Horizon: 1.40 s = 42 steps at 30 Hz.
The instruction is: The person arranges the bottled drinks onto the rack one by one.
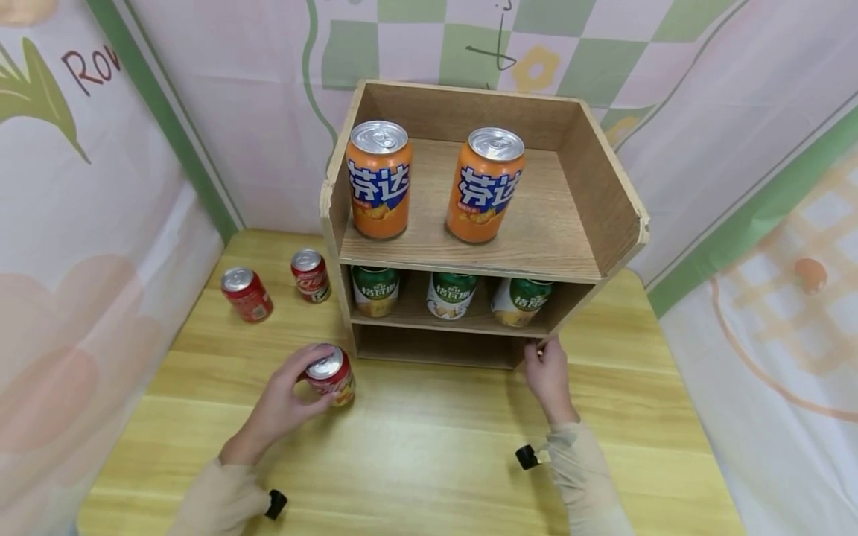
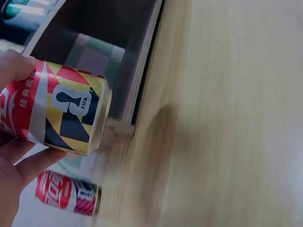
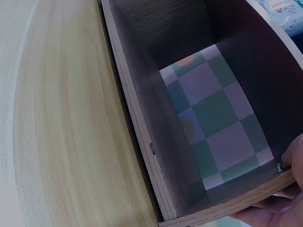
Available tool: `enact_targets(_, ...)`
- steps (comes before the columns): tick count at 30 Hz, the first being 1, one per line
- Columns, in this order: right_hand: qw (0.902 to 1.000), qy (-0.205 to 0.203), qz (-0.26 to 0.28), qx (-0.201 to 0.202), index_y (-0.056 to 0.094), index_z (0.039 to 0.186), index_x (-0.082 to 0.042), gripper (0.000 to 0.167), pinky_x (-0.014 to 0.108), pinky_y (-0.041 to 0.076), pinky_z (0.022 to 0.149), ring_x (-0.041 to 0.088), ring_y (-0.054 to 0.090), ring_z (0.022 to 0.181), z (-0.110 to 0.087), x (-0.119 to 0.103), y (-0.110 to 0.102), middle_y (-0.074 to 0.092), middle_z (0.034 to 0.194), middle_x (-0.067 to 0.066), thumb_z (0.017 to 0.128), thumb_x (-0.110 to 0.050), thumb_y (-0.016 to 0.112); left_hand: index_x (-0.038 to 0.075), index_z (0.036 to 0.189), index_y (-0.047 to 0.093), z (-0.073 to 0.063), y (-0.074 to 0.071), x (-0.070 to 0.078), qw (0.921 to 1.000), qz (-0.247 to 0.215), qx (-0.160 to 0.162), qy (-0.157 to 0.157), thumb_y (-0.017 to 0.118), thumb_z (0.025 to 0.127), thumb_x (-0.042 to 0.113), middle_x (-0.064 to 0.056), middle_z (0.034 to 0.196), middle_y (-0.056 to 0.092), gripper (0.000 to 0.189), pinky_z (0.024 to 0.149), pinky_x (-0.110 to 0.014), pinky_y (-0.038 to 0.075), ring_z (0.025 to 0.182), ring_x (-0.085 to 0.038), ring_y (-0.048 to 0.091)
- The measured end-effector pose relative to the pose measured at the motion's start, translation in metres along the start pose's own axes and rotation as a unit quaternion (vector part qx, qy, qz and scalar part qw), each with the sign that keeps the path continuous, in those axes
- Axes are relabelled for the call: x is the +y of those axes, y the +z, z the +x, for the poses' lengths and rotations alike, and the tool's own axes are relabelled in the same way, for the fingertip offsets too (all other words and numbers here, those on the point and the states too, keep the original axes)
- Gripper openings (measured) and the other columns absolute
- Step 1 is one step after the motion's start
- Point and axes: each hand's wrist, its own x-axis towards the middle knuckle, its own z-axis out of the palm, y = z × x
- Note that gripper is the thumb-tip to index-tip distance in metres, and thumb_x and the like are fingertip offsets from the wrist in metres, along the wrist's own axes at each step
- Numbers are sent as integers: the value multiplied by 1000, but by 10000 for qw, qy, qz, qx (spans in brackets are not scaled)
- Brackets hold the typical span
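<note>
My left hand (image 1: 284, 406) grips a red soda can (image 1: 340, 381) near the shelf's left front corner, fingers on one side and thumb on the other. In the left wrist view the same soda can (image 2: 71, 106) shows a yellow and black pattern with a FIFA mark, and a shadow falls on the tabletop beside it. At the wooden shelf's (image 1: 462, 269) lower right, my right hand (image 1: 551, 376) holds the edge of the side panel. The right wrist view has the thumb inside that side panel (image 3: 232, 203) and the fingers outside; the bottom compartment holds no cans.
Two more red cans, one (image 1: 246, 295) farther left and one (image 1: 311, 277) close to the shelf, stand on the wooden table (image 1: 429, 454). Orange cans (image 1: 379, 182) occupy the top board. Green and white cans (image 1: 452, 295) line the middle level. Printed cloth (image 1: 268, 134) hangs behind.
</note>
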Motion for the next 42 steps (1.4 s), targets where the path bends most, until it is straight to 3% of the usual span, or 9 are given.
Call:
enact_targets(18, 9999, -115, -37, 88, 53, 113, 7, 16, 19, 44, 59, 23, 51, 78, -2, 1, 1, 57, 91, 20, 99, 2, 48, 11, 137, 60, 15, 38, 12, 9977, -275, -472, 411, 89, 70, -2, -13, 131, 63, 75, 88, -35, 61, 113, -28, 64)
enact_targets(27, 9999, -128, -50, 58, 53, 117, 7, 19, 21, 45, 60, 24, 52, 79, -2, -1, -1, 58, 93, 21, 100, 0, 48, 12, 139, 59, 24, 57, 16, 9952, -665, -683, 227, 88, 73, 1, -13, 137, 61, 73, 91, -37, 60, 117, -29, 63)
enact_targets(34, 9999, -131, 51, 13, 52, 122, 10, 24, 19, 46, 60, 26, 53, 81, -2, -1, -1, 59, 98, 25, 99, 3, 47, 15, 138, 61, 33, 73, 23, 9954, -446, -840, 72, 91, 72, 9, -12, 138, 62, 73, 105, -49, 51, 128, -34, 58)
enact_targets(42, 9999, -29, 65, -71, 51, 126, 11, 28, 17, 47, 66, 32, 57, 90, -2, -2, -2, 61, 107, 30, 100, 2, 47, 18, 139, 60, 48, 92, 30, 9930, -547, -1046, 29, 90, 75, 8, -5, 139, 61, 72, 105, -41, 52, 125, -25, 60)
